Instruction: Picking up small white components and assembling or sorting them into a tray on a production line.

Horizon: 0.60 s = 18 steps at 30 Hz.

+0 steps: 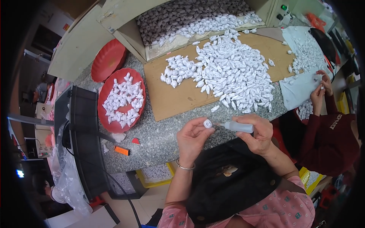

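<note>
The left hand [192,138] pinches a small white rounded plastic piece [207,123] between thumb and fingertips, its grip clamped on it above the near edge of the grey speckled stone table [159,138]. The right hand [258,133] is wrapped tight around a small translucent squeeze bottle [238,126], which lies nearly level, long axis left to right. Its thin nozzle points left at the piece, almost touching it. A heap of similar white pieces [232,72] lies farther off on brown cardboard [178,97].

pieces [228,72] on cardboard [178,95], tray [104,114] left
</note>
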Each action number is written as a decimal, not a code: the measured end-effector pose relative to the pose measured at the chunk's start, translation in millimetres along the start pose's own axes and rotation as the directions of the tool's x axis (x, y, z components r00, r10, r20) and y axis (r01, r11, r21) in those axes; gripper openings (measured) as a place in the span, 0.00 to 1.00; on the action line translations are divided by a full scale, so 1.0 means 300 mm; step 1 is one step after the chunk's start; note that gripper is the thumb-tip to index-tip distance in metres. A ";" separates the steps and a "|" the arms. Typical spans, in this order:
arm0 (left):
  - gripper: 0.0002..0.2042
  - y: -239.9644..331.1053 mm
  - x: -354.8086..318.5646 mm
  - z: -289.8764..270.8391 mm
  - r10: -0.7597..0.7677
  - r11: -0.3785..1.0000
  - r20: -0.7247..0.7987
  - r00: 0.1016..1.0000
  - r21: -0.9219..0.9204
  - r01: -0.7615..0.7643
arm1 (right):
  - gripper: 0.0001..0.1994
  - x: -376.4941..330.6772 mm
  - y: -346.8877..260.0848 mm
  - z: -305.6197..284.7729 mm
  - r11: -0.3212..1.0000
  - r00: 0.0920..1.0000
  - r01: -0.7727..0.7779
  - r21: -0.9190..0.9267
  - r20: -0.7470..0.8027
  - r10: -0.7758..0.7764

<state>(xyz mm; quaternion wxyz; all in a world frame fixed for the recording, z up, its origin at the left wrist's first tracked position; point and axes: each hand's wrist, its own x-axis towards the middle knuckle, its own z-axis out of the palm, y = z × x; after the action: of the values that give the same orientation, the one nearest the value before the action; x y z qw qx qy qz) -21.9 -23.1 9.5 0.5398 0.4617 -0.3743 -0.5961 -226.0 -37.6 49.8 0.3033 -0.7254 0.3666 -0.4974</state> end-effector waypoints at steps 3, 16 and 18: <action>0.16 0.002 -0.001 0.002 -0.002 1.000 -0.003 1.000 0.000 0.002 | 0.16 -0.003 0.011 0.003 1.000 1.000 0.016 -0.003 -0.008 -0.016; 0.16 -0.005 -0.003 0.004 -0.003 1.000 0.001 1.000 0.013 0.003 | 0.13 -0.003 0.008 0.006 1.000 0.999 -0.010 -0.020 0.033 0.010; 0.16 -0.008 -0.002 0.004 0.004 1.000 0.005 1.000 0.024 -0.004 | 0.13 -0.002 0.004 0.006 1.000 0.999 -0.020 -0.007 0.030 0.020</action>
<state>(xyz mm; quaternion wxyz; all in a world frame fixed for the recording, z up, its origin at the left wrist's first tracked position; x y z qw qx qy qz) -23.6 -22.2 7.7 0.5347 0.4658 -0.3836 -0.5916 -224.6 -37.6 47.8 0.3112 -0.7303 0.3708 -0.4820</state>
